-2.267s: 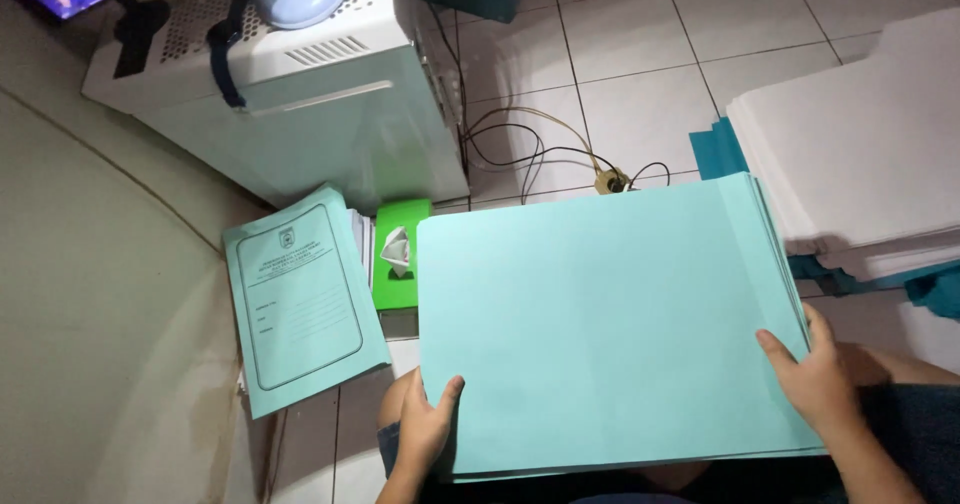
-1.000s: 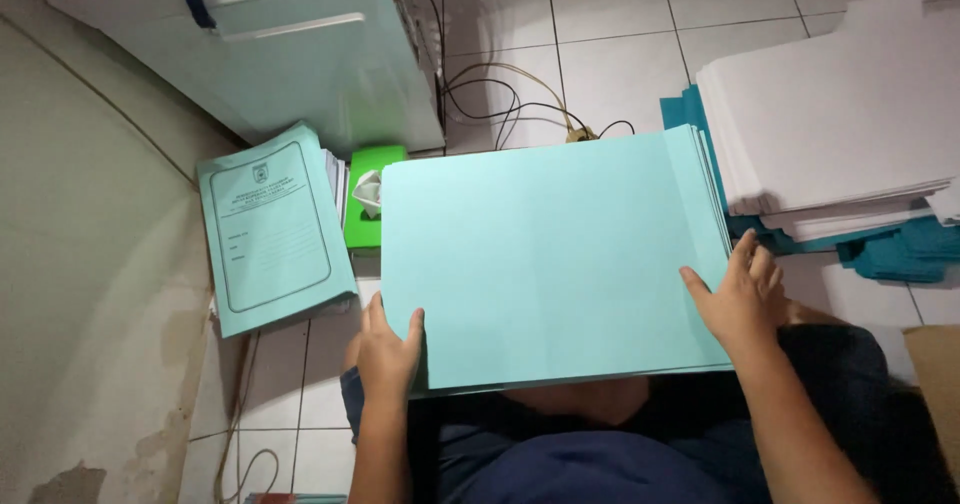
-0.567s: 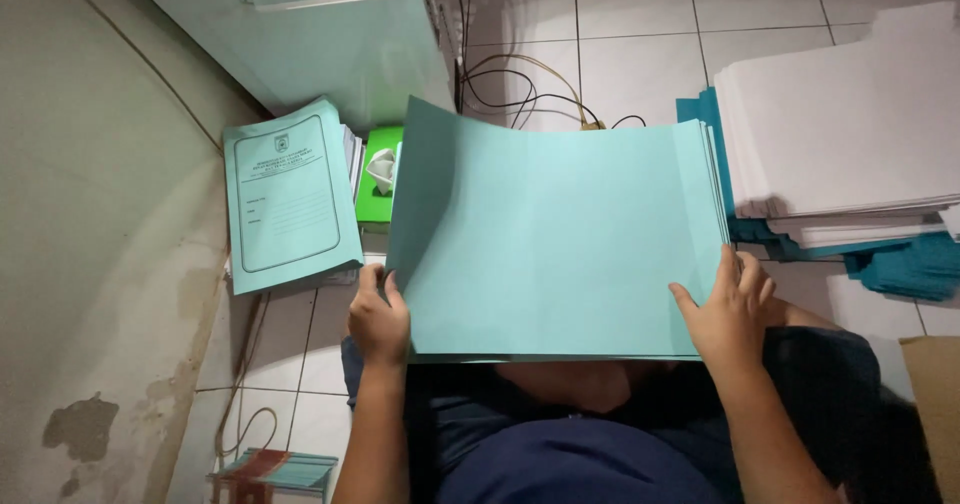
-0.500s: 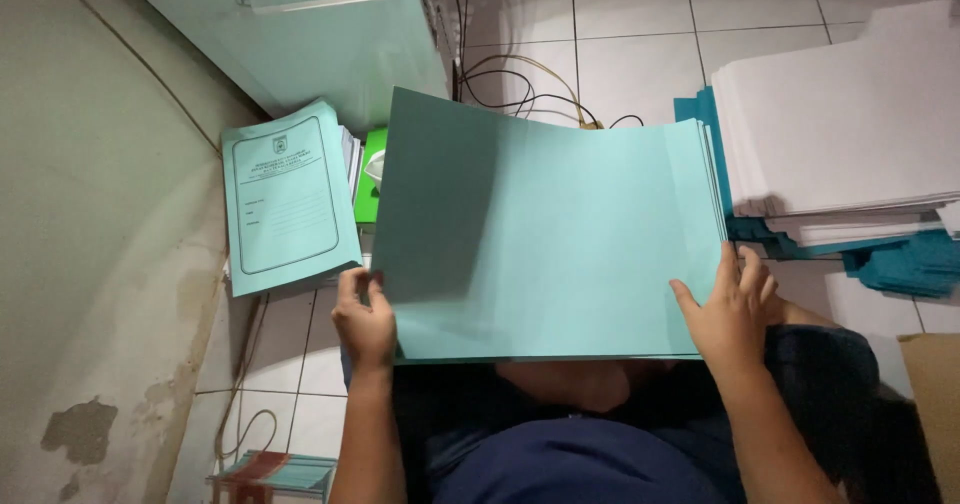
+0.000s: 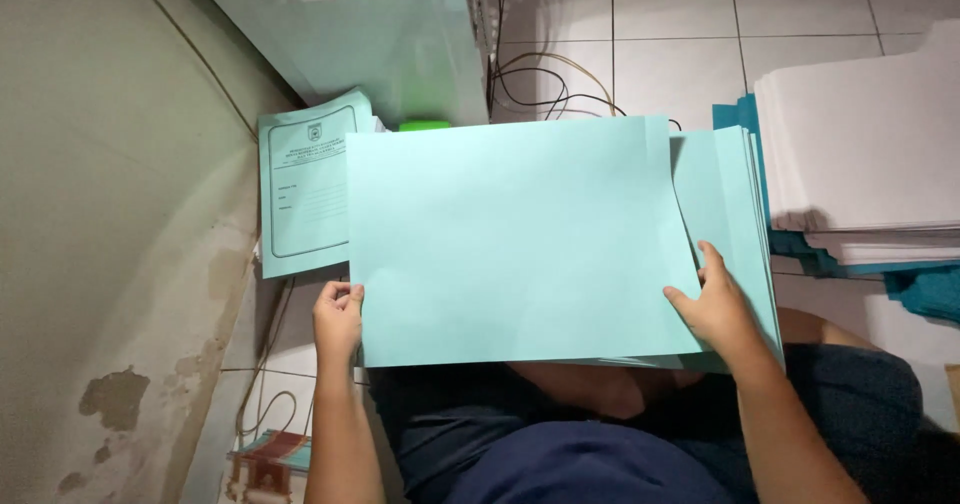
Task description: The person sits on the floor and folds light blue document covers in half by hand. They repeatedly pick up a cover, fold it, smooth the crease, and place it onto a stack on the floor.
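In the head view, the left hand pinches the lower left corner of a pale teal sheet lifted above the lap. The right hand grips the teal sheet stack beneath it, beside white paper piles.

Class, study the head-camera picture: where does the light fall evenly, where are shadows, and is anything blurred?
Head view: the top turquoise sheet is evenly lit and sharp; soft shadow lies beneath its lower edge on the lap; the left hand and right hand are crisp; faint glare marks the white floor tiles.
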